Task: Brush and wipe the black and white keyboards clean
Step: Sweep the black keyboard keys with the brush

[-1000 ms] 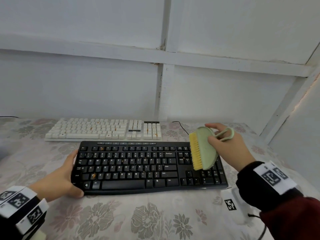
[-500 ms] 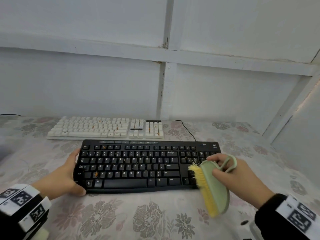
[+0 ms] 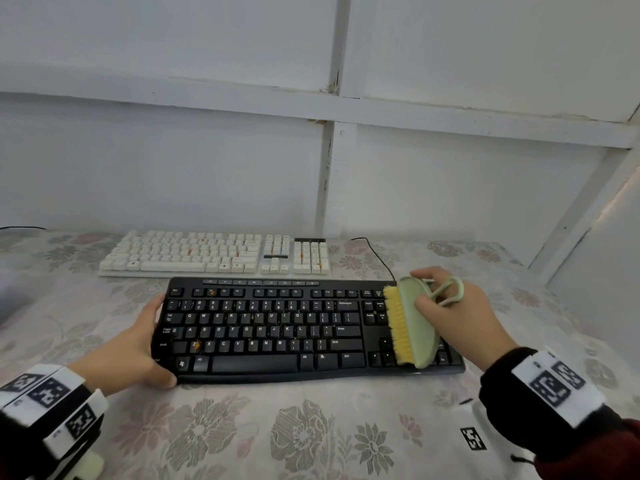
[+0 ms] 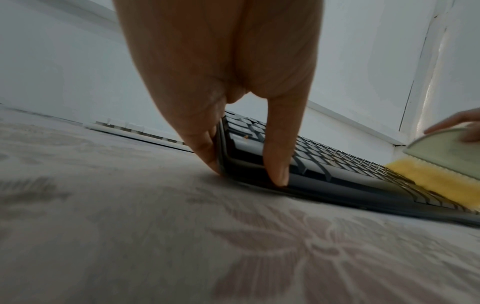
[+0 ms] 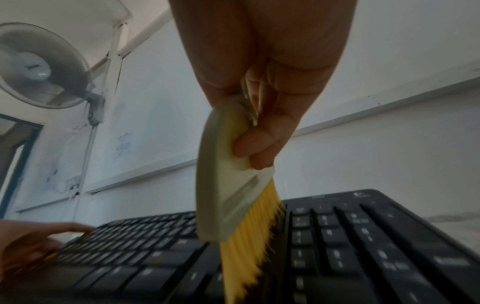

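The black keyboard (image 3: 277, 327) lies in front of me on the flowered tablecloth, with small orange crumbs among its keys. My left hand (image 3: 138, 344) holds its left end, thumb on the front corner, fingers straight along the side edge (image 4: 218, 144). My right hand (image 3: 457, 317) grips a pale green brush (image 3: 415, 323) with yellow bristles (image 5: 249, 246). The bristles press on the keys between the main block and the number pad. The white keyboard (image 3: 214, 252) lies behind the black one, also speckled with orange crumbs.
A black cable (image 3: 374, 254) runs from the white keyboard past the black one's far right corner. White panelled walls close the table at the back and right. A wall fan (image 5: 44, 65) hangs high up. A white tagged object (image 3: 474, 438) lies near my right forearm.
The brush swept down off the keyboard's front edge half a second ago and is now back up on the keys at the right end. My left hand has kept its hold.
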